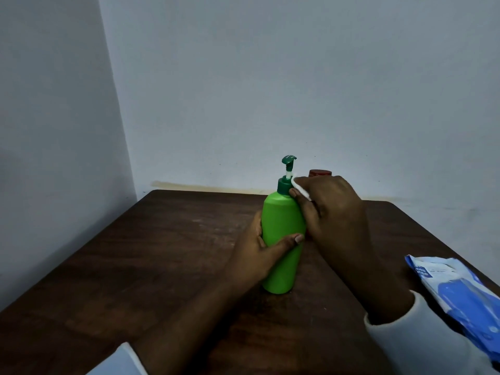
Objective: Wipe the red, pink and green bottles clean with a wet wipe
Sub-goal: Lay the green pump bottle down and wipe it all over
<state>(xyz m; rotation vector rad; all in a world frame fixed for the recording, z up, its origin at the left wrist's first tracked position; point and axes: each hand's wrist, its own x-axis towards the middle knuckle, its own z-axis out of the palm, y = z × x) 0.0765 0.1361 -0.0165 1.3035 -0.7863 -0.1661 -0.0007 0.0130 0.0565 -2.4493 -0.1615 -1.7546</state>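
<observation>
A green pump bottle (281, 220) with a dark green pump head stands upright at the middle of the dark wooden table (162, 253). My left hand (259, 253) grips its body from the left, thumb across the front. My right hand (330, 212) pinches a white wet wipe (300, 188) against the bottle's shoulder, just under the pump collar. Behind my right hand, only the red cap of a red bottle (320, 173) shows. No pink bottle is in view.
A blue and white pack of wet wipes (457, 290) lies at the table's right edge, near my right sleeve. The table stands in a corner, with pale walls at the left and behind.
</observation>
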